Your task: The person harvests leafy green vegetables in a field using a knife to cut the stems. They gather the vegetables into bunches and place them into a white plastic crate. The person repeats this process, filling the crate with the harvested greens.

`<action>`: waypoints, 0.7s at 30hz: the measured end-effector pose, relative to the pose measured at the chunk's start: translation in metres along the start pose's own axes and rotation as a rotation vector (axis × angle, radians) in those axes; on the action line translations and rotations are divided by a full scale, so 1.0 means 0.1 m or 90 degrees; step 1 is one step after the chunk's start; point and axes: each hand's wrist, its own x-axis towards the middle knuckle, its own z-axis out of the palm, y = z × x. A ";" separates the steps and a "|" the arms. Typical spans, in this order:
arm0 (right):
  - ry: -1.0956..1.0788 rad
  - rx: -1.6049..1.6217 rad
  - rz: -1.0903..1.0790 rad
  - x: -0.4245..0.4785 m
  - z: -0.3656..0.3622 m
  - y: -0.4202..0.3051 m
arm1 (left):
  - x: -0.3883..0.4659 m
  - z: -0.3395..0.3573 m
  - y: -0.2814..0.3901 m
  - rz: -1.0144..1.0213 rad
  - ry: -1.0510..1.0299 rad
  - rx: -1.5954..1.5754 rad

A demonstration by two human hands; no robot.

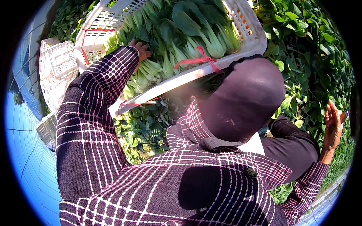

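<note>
A white plastic crate (pixel 195 71) holds many heads of bok choy (pixel 167 56), pale stalks mostly towards me and dark leaves inward. My left hand (pixel 140 51) reaches over the near rim and touches the bok choy at the crate's left part. Its palm side is hidden, so a hold on a head is not settled. Far to the right, my right hand (pixel 333 125) is raised beside leafy green plants, with some fingers bent. Something small with a shiny end (pixel 346 113) shows behind it, too near the picture's rim to name.
Red ties (pixel 202 60) hang on the crate's rim. More white crates (pixel 60 62) stand at the left. Dense leafy plants (pixel 305 50) grow along the right and below the crate. My bent knee (pixel 251 84) is close to the near rim. Netting (pixel 25 152) spans the left edge.
</note>
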 end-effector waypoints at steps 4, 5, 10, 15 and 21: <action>-0.030 0.000 -0.009 -0.02 -0.04 -0.02 | -0.25 0.29 0.03 0.032 0.342 -0.054; -0.021 -0.004 -0.007 -0.03 -0.03 -0.07 | -0.25 0.46 0.01 0.057 0.441 -0.089; -0.012 0.007 -0.003 -0.01 -0.03 -0.02 | -0.36 0.91 0.32 0.051 0.614 -0.224; -0.001 -0.009 0.029 0.01 0.12 0.05 | -0.08 1.05 0.66 0.062 0.616 -0.303; 0.022 -0.042 0.037 0.01 0.17 -0.01 | 0.49 1.16 0.87 0.047 0.627 -0.367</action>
